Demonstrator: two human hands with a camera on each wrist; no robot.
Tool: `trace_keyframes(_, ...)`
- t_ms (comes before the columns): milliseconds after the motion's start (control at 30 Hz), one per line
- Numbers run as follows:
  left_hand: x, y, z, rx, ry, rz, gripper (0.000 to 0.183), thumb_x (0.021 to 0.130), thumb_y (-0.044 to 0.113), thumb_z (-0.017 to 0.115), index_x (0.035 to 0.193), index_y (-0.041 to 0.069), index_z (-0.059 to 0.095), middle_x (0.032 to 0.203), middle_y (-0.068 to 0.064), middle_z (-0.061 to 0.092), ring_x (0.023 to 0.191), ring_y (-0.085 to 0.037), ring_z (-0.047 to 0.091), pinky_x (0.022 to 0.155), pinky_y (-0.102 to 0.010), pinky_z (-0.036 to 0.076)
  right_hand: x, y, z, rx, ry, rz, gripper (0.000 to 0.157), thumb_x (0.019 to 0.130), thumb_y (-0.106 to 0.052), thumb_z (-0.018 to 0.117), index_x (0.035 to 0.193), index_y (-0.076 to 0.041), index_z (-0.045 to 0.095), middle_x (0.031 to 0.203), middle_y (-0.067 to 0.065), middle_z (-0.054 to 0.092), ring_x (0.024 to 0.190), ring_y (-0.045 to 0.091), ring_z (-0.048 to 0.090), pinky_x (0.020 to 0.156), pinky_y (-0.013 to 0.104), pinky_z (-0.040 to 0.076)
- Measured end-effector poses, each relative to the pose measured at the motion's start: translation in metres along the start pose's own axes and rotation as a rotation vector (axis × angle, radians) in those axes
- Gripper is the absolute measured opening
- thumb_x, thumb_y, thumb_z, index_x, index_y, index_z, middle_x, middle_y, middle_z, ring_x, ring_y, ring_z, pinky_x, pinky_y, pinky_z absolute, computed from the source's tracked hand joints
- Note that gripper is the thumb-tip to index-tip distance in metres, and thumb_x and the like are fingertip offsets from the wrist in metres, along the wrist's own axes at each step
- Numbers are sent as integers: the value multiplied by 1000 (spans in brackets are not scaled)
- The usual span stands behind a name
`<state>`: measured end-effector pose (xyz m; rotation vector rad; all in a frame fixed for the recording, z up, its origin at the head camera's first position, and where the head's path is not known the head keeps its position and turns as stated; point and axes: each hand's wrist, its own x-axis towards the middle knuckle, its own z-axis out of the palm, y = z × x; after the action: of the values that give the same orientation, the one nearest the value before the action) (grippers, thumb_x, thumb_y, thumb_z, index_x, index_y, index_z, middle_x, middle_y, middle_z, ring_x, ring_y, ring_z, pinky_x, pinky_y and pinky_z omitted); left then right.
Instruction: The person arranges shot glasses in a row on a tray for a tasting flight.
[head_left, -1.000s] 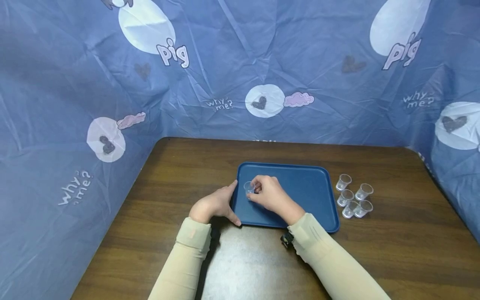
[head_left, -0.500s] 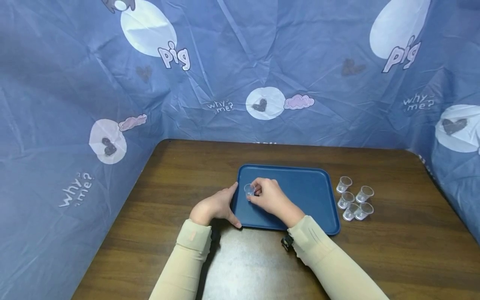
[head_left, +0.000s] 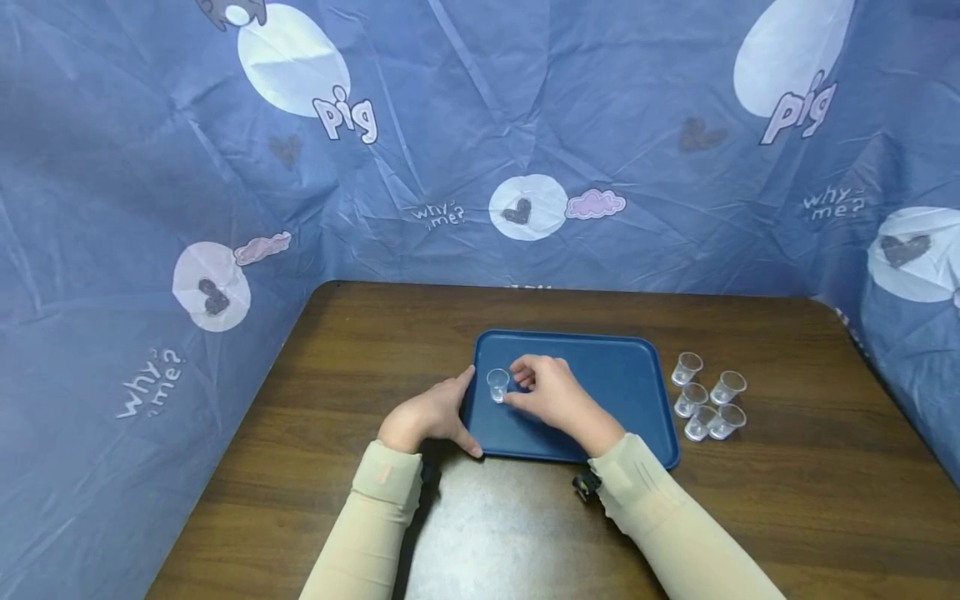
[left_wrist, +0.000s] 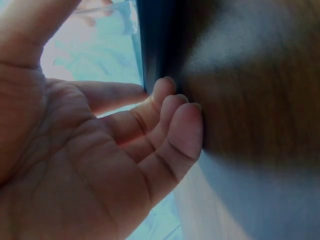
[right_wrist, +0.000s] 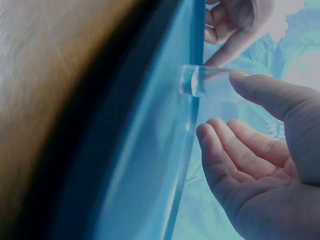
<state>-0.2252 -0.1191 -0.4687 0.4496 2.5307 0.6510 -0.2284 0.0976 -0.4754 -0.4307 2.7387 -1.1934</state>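
A small clear plastic cup (head_left: 498,385) stands upright on the left part of a blue tray (head_left: 585,392). Just to its right is my right hand (head_left: 555,393), thumb and fingers spread apart and holding nothing. In the right wrist view the thumb tip lies close to the rim of the cup (right_wrist: 196,81), while the other fingers are away from it. My left hand (head_left: 431,414) rests at the tray's left edge, thumb near the front corner and fingers along the side. The left wrist view shows its fingertips (left_wrist: 186,125) down at the table beside the tray wall.
Several more clear cups (head_left: 692,400) stand in a close group on the wooden table (head_left: 810,467), right of the tray. A blue printed cloth (head_left: 420,150) hangs behind the table and along its sides.
My right hand has let go of the cup, its fingers opening and drawing back to the right. The cup stays in place on the tray. My left hand has not moved.
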Motion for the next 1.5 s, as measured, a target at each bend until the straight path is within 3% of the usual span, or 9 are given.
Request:
trace_keyframes(433, 1, -1, 2, -10, 5, -2, 139, 61, 34, 101, 163, 3, 12, 159, -26, 31, 145, -36, 31, 115, -47, 30, -22, 9, -33, 44, 78, 12, 44, 90, -19, 81, 126, 2, 67, 116, 15, 69, 102, 27, 65, 87, 42, 54)
trace_keyframes(867, 1, -1, 1, -11, 4, 2, 138, 62, 33, 101, 163, 4, 12, 160, -26, 29, 146, -37, 29, 115, -47, 29, -49, 13, -66, -6, 176, -12, 44, 89, -21, 82, 125, 0, 68, 115, 15, 70, 104, 30, 66, 88, 47, 54)
trace_keyframes(1500, -1, -1, 1, -9, -7, -18, 137, 63, 35, 100, 164, 7, 11, 161, -24, 27, 147, -36, 27, 115, -48, 30, -93, 49, -123, -45, 300, 17, 44, 92, -23, 80, 126, 1, 66, 115, 17, 70, 103, 35, 68, 85, 49, 55)
